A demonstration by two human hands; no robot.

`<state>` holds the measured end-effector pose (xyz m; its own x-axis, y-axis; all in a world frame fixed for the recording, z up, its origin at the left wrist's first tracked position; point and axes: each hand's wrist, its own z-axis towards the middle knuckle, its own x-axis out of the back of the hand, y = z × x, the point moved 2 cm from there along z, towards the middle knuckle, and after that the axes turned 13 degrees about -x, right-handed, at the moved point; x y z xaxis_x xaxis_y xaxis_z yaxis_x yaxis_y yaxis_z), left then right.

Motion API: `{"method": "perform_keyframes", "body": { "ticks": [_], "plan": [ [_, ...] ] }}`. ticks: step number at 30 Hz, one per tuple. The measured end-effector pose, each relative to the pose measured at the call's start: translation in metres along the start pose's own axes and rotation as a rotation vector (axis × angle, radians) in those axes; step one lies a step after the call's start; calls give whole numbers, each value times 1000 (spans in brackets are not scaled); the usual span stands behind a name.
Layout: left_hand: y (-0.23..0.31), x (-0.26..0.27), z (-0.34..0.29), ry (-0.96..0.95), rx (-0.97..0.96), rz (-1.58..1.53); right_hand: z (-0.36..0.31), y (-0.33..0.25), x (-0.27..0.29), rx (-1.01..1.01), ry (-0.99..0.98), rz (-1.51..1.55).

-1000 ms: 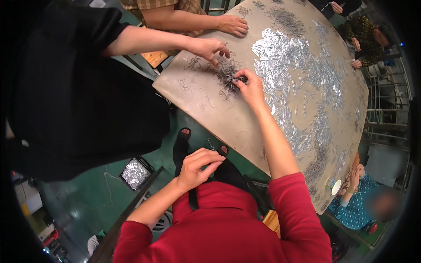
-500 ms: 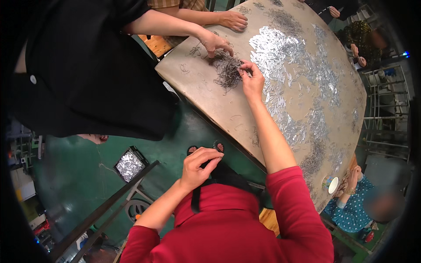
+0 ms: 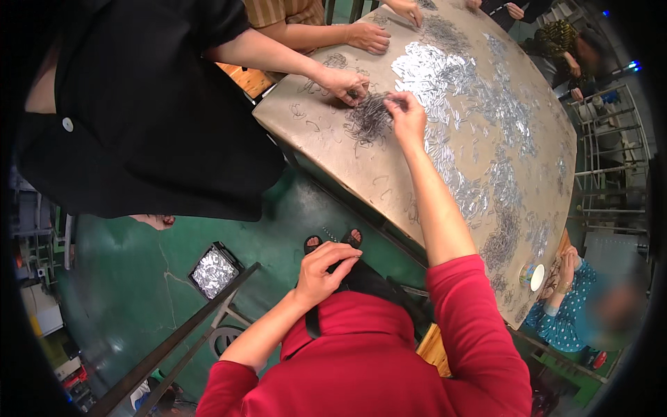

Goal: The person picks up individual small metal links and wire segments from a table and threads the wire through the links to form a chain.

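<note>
My right hand (image 3: 408, 119) reaches over the table to a tangled heap of thin, dark curved wire pieces (image 3: 369, 124). Its thumb and fingers are pinched together at the heap's right edge; whatever lies between the tips is too small to make out. Low in front of my body, over the floor, my left hand (image 3: 321, 274) is raised with thumb and fingertips pressed together. Anything in that pinch is too small to name. Across the heap, a co-worker's hand (image 3: 347, 85) has its fingers bent at the left edge.
Many small silvery strips (image 3: 434, 76) are spread over the brown table (image 3: 347, 163). A cup (image 3: 536, 276) stands near the right edge. On the green floor sits a black box (image 3: 215, 271) of silvery pieces, beside a metal rail (image 3: 174, 340). Co-workers surround the table.
My right hand has shifted slightly at the heap's right edge. The co-worker's hand has drawn its fingers in and pulled back a little left. My left hand keeps its pinch.
</note>
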<state>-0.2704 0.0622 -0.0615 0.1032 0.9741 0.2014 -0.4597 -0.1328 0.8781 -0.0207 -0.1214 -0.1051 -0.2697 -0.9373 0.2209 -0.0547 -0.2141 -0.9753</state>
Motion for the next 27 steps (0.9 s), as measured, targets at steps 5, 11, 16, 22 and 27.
{"method": "perform_keyframes", "body": {
  "ticks": [5, 11, 16, 22, 27],
  "plan": [
    [-1, 4, 3, -19, -27, -27, 6, 11, 15, -35, 86, -87],
    [-3, 7, 5, -58, -31, -46, 3, 20, 30, -59, 143, -21],
    [-6, 11, 6, -90, -47, -62, 1, 26, 44, -135, 134, -32],
    [-10, 13, 9, -91, -46, -81, 7, 11, 38, -124, 128, 11],
    [-11, 18, 15, -92, -41, -95, 15, 1, 29, -14, 183, 157]
  ]
}}
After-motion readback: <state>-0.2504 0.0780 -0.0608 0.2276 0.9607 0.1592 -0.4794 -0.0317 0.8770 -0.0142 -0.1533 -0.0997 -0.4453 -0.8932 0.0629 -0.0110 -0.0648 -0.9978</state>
